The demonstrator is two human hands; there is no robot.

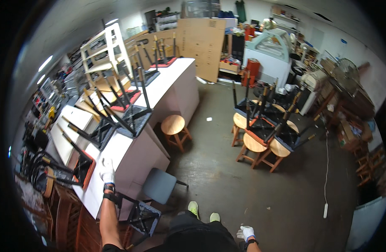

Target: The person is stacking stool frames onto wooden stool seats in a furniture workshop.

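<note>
My left hand (107,171), in a white glove, is stretched out at the near end of the long white counter (132,153), its fingers extended and holding nothing visible. Whether it touches the top I cannot tell. Beside it lies an upturned stool with a red-edged seat (84,170); several blue-grey upturned stools (134,122) stand farther along. By my left forearm, an upturned black-framed stool (144,218) sits below the counter, next to an upright grey-seated stool (159,185). My right hand (246,232), also gloved, hangs low by my side, fingers apart, with nothing in it.
Round wooden stools (255,143) cluster at right, with upturned stools on top. Another wooden stool (173,126) stands by the counter. A white cord with a power strip (325,210) runs along the floor. Farther back are a cardboard sheet (200,46), a display freezer (266,59) and a fan (346,74).
</note>
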